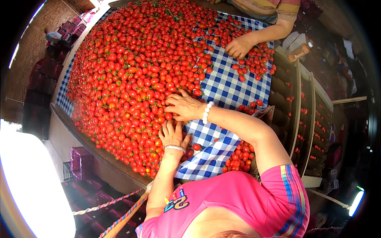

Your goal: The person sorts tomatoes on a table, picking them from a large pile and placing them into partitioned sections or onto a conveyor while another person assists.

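Note:
A big heap of small red oval cherry tomatoes, some with green stems, covers the left and middle of a table. My left hand, with a pale bangle at the wrist, rests on the heap's near right edge, fingers stretched out and apart. Just beyond it, my right hand lies over the tomatoes with its fingers spread and slightly bent. White beads circle that wrist. Under both hands' side of the heap shows a blue-and-white checked cloth. Neither hand visibly grips a tomato.
Across the table a co-worker's hand reaches into scattered tomatoes. A slatted sorting rack carrying tomatoes slopes off to the right, with a bottle at its far end. More tomatoes lie close to my body. Purple crates stand lower left.

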The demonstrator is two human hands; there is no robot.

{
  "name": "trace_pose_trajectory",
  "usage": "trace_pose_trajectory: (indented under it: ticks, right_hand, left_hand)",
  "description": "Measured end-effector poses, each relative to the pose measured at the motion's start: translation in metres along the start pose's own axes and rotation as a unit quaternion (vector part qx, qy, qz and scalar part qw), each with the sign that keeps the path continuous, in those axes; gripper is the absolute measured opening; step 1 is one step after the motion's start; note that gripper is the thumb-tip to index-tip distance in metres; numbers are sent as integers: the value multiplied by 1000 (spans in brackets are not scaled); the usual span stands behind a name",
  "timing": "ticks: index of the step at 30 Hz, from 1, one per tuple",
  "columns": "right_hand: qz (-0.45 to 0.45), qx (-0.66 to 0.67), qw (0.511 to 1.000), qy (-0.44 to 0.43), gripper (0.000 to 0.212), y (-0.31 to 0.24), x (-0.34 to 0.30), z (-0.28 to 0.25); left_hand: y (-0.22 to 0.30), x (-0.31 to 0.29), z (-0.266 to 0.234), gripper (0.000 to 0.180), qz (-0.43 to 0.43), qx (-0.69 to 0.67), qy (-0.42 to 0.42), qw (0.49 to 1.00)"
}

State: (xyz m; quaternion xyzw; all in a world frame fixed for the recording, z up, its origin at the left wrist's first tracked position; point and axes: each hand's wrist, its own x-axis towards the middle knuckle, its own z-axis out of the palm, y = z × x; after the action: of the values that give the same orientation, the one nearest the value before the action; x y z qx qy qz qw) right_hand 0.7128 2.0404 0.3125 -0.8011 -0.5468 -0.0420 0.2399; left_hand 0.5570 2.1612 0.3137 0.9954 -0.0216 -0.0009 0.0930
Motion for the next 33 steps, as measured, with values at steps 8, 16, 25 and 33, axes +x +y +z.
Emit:
trace_pose_trajectory:
  ticks: [8,16,25,33]
  right_hand:
    - [156,-95,982,-46,32,56,-72,-47]
    - [389,-208,897,42,35,96,-132,-98]
    - [187,-69,979,48,26,70,-30,-7]
    - [259,-190,947,6,38,113,-133,-61]
  left_hand:
    - [-2,2,3,86,9,-22,35,999]
    - [14,17,-12,70,132,-105,49,984]
    - [-4,10,13,76,-4,4,16,1000]
    - [16,8,11,82,69,-48,-17,996]
